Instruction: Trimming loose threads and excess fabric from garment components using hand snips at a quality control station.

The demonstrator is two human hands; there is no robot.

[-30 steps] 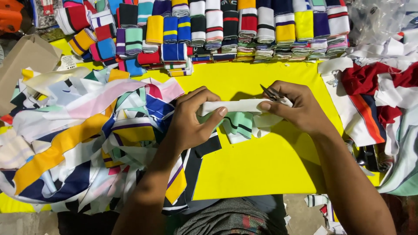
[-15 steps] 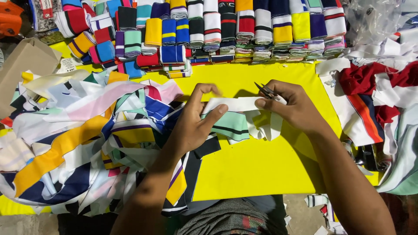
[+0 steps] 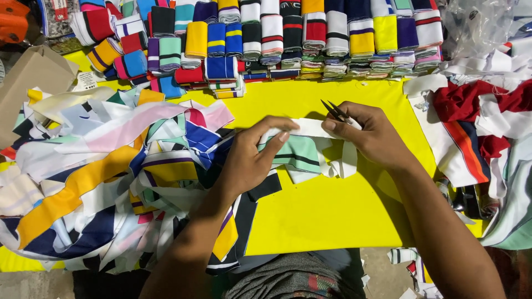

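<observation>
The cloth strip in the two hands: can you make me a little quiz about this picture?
1. True or false: both hands hold the white cloth strip.
2. Which hand also holds the small black snips: left hand or right hand?
3. What colour is the table cover?
A) yellow B) grey C) purple

Key: 1 true. 2 right hand. 3 A.

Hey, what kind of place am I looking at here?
Probably a garment or textile workshop table: rows of folded striped knit bands along the back, a heap of loose multicoloured fabric strips on the yellow work surface, and small black thread snips in the right hand.
</observation>
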